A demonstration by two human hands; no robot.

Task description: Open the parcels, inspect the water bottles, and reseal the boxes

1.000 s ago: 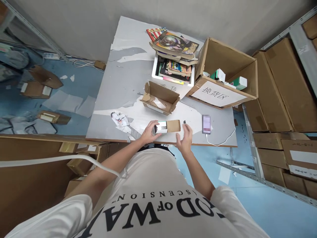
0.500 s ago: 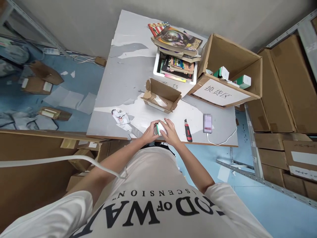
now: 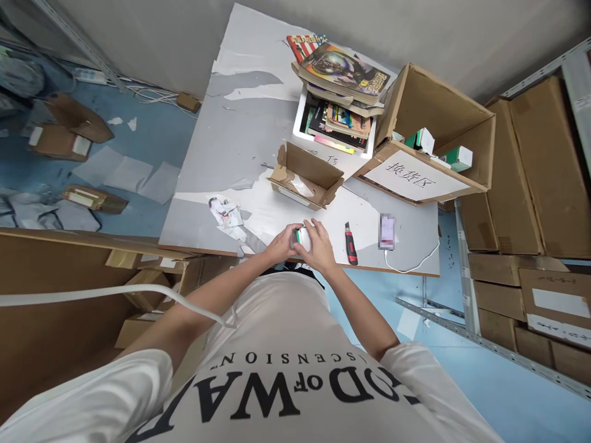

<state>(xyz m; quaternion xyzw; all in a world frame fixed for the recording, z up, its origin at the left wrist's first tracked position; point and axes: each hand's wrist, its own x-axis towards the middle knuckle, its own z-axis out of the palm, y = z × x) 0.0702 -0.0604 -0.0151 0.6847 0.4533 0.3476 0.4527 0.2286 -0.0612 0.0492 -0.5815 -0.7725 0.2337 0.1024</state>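
A small white and green box point(image 3: 303, 239) is held between my two hands, just above the table's near edge. My left hand point(image 3: 281, 243) grips its left side, fingers curled round it. My right hand point(image 3: 318, 247) is wrapped over its right side and covers much of it. Beyond the hands lies an opened brown cardboard box point(image 3: 307, 175) with its flaps up and something white inside. To the right of my right hand rests a red and black box cutter point(image 3: 351, 244). Torn paper scraps point(image 3: 226, 215) lie to the left.
A phone point(image 3: 386, 232) with a white cable sits at the table's right. Behind stand a white bin point(image 3: 300, 126) stacked with books point(image 3: 346, 71) and a large carton point(image 3: 438, 111) holding green and white boxes. Shelves of cartons point(image 3: 503, 234) flank the right; cartons and paper litter the floor at left.
The small box has turned slightly in my hands, and less of its green edge shows. The whole view has shifted a little; the table things stay in place.
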